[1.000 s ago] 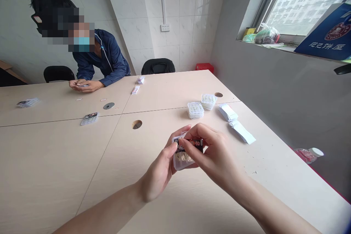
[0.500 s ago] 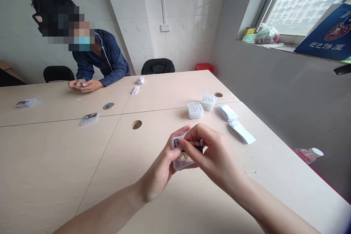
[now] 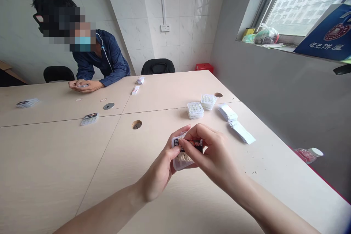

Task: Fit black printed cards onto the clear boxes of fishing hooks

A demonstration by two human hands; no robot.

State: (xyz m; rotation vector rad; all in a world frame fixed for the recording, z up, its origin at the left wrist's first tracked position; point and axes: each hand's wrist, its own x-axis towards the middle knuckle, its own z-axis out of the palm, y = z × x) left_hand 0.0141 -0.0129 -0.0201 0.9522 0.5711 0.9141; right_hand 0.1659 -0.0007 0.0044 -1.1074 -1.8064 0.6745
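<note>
Above the table, my left hand (image 3: 164,166) grips a small clear plastic box (image 3: 179,166) from its left side, thumb on the front and fingers behind. Gold-coloured hooks (image 3: 184,157) show inside the box. Across its upper part lies a black printed label (image 3: 197,144) with red and white marks. The fingers of my right hand (image 3: 207,146) are closed on this label, thumb and index finger pressed to its face. They cover much of it, so whether it sticks to the box I cannot tell.
Stacked clear boxes (image 3: 195,110) and piles of white paper strips (image 3: 242,132) lie beyond my right hand. Across the table a co-worker (image 3: 101,55) holds a small item. A labelled box (image 3: 89,118) lies left of a round table hole (image 3: 136,124).
My hands, the box and the label keep their places. The small item in the co-worker's hands shows slightly more.
</note>
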